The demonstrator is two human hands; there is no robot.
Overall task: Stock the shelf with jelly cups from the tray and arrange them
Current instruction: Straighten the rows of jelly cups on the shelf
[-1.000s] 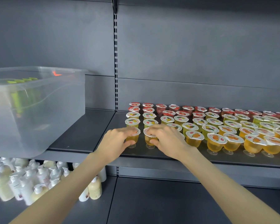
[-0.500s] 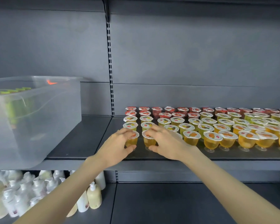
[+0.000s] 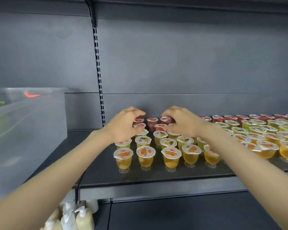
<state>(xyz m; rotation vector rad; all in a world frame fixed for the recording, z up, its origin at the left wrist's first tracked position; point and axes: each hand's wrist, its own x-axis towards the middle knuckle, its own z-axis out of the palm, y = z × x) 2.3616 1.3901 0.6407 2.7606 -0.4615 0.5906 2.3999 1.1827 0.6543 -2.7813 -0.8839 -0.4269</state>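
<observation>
Rows of jelly cups stand on the dark shelf [image 3: 156, 179]: orange cups [image 3: 145, 156] in front, yellow-green cups [image 3: 161, 136] behind them, red cups [image 3: 152, 121] at the back. My left hand [image 3: 123, 126] reaches over the rows to the back left corner, fingers and thumb curled round the red cups [image 3: 138, 121] there. My right hand [image 3: 184, 123] is beside it, its fingers and thumb curled round the red cups [image 3: 165, 120] a little to the right. The clear plastic tray [image 3: 23, 138] sits on the shelf to the left.
A slotted upright [image 3: 99, 80] runs up the grey back wall between the tray and the cups. Bare shelf lies between the tray and the leftmost cups. Pump bottles [image 3: 81, 219] stand on the lower shelf at bottom left. More cup rows run off to the right.
Both hands left the front orange cups and reached back over the rows to the red cups at the rear. The view came closer and shifted left.
</observation>
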